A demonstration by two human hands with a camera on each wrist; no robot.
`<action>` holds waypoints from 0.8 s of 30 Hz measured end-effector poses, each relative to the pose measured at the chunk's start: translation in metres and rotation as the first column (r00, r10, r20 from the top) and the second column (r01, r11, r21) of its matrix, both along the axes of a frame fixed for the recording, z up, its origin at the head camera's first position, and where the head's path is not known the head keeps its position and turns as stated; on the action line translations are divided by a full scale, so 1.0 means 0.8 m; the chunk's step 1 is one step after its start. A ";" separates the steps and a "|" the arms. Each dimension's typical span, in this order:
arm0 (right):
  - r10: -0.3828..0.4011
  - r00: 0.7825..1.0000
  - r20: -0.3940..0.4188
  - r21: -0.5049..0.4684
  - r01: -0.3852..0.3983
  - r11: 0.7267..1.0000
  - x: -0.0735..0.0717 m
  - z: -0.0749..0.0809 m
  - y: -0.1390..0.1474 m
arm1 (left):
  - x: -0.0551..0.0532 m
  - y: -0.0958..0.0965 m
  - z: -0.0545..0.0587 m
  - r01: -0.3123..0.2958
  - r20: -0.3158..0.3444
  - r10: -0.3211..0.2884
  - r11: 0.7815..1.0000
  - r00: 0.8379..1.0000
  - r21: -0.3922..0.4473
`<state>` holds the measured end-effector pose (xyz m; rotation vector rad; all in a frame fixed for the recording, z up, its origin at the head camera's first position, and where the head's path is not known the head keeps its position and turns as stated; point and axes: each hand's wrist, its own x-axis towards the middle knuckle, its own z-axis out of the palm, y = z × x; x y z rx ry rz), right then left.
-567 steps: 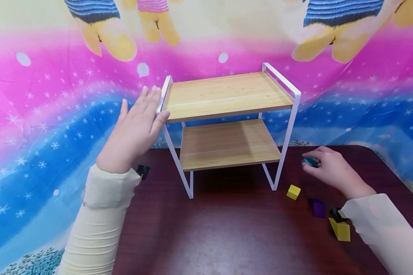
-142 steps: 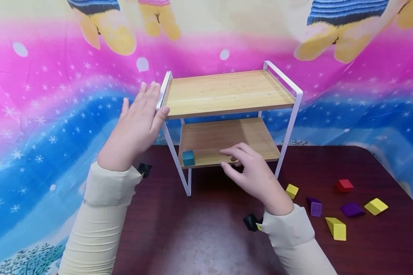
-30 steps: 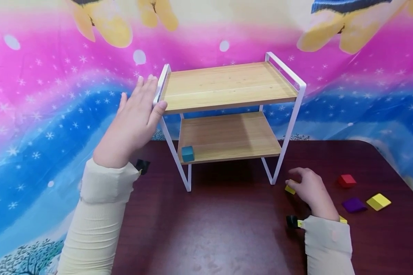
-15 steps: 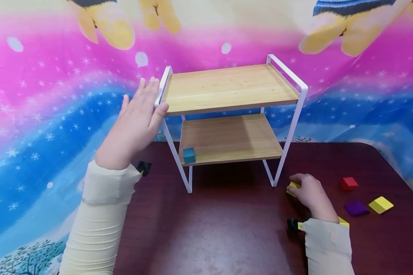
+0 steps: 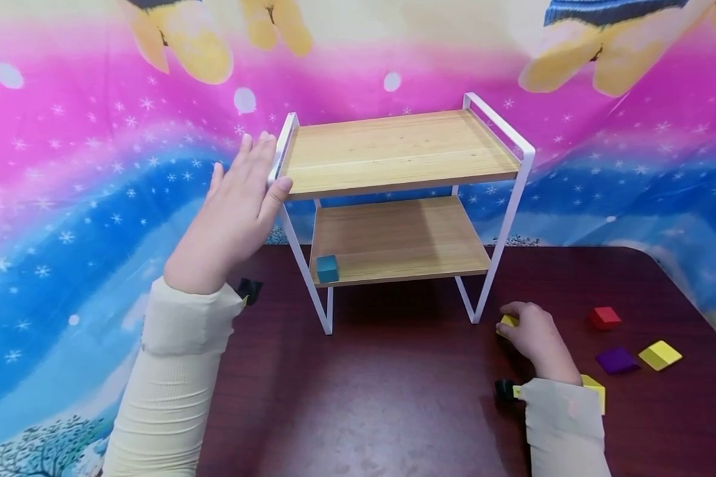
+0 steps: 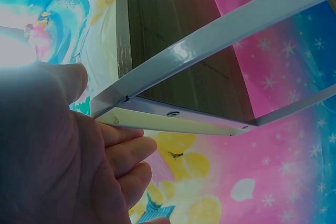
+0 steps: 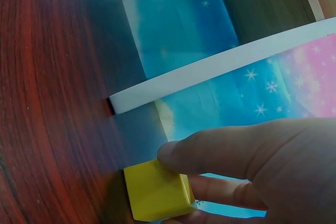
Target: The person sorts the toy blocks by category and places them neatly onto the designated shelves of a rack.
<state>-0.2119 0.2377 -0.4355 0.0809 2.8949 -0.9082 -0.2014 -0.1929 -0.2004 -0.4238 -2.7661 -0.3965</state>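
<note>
Head view: a rack (image 5: 507, 225) with a white frame stands toward the rear edge of the table (image 5: 358, 417), in front of a printed backdrop (image 5: 358, 33). The left hand (image 5: 221, 215) touches the frame's left end beside the upper board (image 5: 402, 151), its fingers straight and the thumb set apart at the front corner. On the lower board (image 5: 400, 235) a teal cube (image 5: 327, 269) sits at the front left corner. The right hand (image 5: 539, 334) has its fingers bent round a yellow cube (image 5: 504, 329), just beside the foot of the rack's front right leg. Nearer the table's right edge lie a red block (image 5: 605, 318), a purple block (image 5: 617, 360) and, beside the purple one, a yellow block (image 5: 660, 355). A yellow wedge (image 5: 594, 392) shows partly from behind the right cuff (image 5: 563, 411).

Left wrist view: the fingers rest along the outside of the frame, not wrapped round it, with the thumb near its corner. Screw heads show on the metal.

Right wrist view: thumb and fingers pinch the yellow cube from opposite sides. Whether its underside meets the table cannot be told. The rack's white leg stands apart from it.
</note>
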 end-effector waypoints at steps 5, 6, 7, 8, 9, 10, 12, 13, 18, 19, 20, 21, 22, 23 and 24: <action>0.004 1.000 -0.005 -0.007 -0.004 1.000 0.000 -0.001 0.000 | 0.001 -0.001 0.000 -0.002 0.002 0.002 1.000 1.000 0.002; 0.004 1.000 -0.008 -0.008 -0.005 1.000 0.000 -0.001 0.000 | 0.001 -0.001 0.000 -0.001 0.001 0.001 1.000 1.000 0.003; 0.005 1.000 -0.009 -0.010 -0.005 1.000 0.001 -0.001 0.000 | 0.001 -0.001 0.000 -0.001 0.000 0.001 1.000 1.000 0.003; 0.006 1.000 -0.011 -0.011 -0.006 1.000 0.001 -0.001 0.000 | 0.001 -0.001 0.000 -0.001 -0.001 0.001 1.000 1.000 0.002; 0.005 1.000 -0.013 -0.012 -0.005 1.000 0.001 -0.001 0.000 | 0.001 -0.001 0.000 0.001 -0.002 -0.001 1.000 1.000 0.002; 0.005 1.000 -0.016 -0.012 -0.006 1.000 0.001 -0.001 0.000 | 0.001 -0.001 0.000 0.002 -0.003 -0.002 1.000 1.000 0.003; 0.005 1.000 -0.022 -0.012 -0.006 1.000 0.002 -0.002 0.000 | 0.001 -0.001 0.000 0.004 -0.005 -0.004 1.000 1.000 0.005; 0.006 1.000 -0.026 -0.011 -0.007 1.000 0.002 -0.002 0.000 | 0.001 -0.001 0.000 0.004 -0.005 -0.004 1.000 1.000 0.005; 0.011 0.999 -0.041 -0.011 -0.012 1.000 0.003 -0.003 0.000 | 0.001 0.000 0.001 0.002 -0.002 -0.002 1.000 1.000 0.007; 0.013 0.999 -0.045 -0.011 -0.014 1.000 0.003 -0.003 0.000 | 0.002 0.000 0.001 0.001 0.000 -0.001 1.000 1.000 0.007; 0.015 0.999 -0.049 -0.011 -0.016 1.000 0.003 -0.003 0.001 | 0.002 0.001 0.001 0.000 0.002 0.000 1.000 1.000 0.007; 0.015 0.999 -0.051 -0.012 -0.016 1.000 0.003 -0.004 0.001 | 0.002 0.001 0.001 -0.001 0.003 0.001 1.000 1.000 0.007; 0.016 0.998 -0.053 -0.012 -0.016 1.000 0.003 -0.004 0.001 | 0.002 0.001 0.002 -0.002 0.005 0.002 1.000 1.000 0.006; 0.016 0.998 -0.055 -0.012 -0.017 1.000 0.003 -0.004 0.001 | 0.002 0.001 0.002 -0.002 0.007 0.002 1.000 1.000 0.005; 0.015 0.998 -0.054 -0.013 -0.016 1.000 0.004 -0.003 0.001 | 0.002 0.001 0.002 -0.002 0.006 0.002 1.000 1.000 0.005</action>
